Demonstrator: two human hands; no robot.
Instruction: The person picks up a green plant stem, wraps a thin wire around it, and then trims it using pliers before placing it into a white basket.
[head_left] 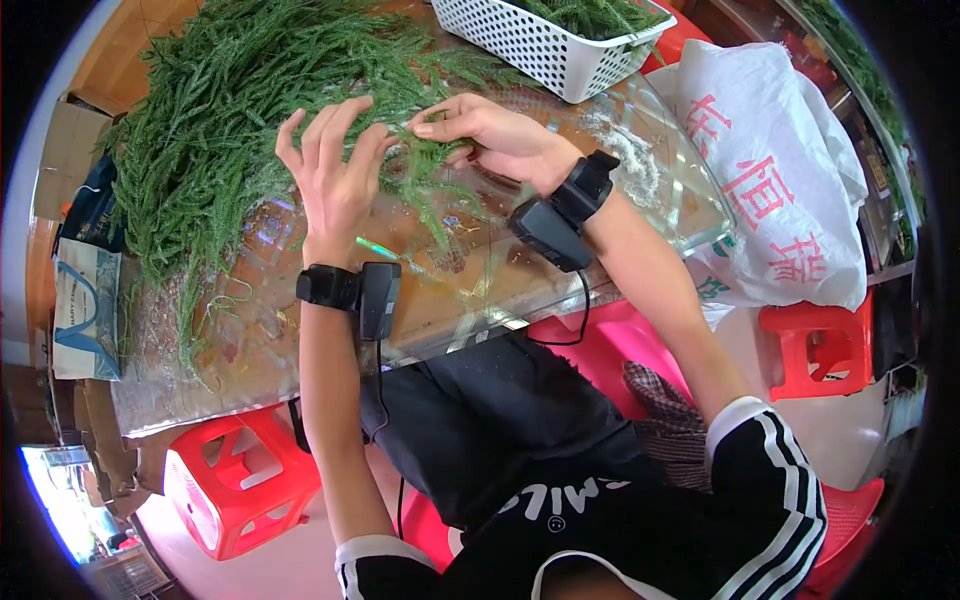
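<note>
Between my hands hangs a green artificial pine sprig [428,178], its needles drooping over the table. The thumb and fingers of my right hand [505,140] pinch the top of this sprig. My left hand [338,175] is raised just left of it, back of the hand toward me. Its outer fingers are spread, while the index finger and thumb are drawn together near the sprig; what lies between them is too small to make out. Behind and left of my left hand lies a large heap of similar green sprigs [210,130].
A white perforated basket [560,62] with more greenery stands at the back of the plastic-covered table [430,325]. White powder [632,150] lies on the right. Beyond sits a white sack [760,130] with red characters. Red stools [240,480] and a paper bag [88,310] flank the table.
</note>
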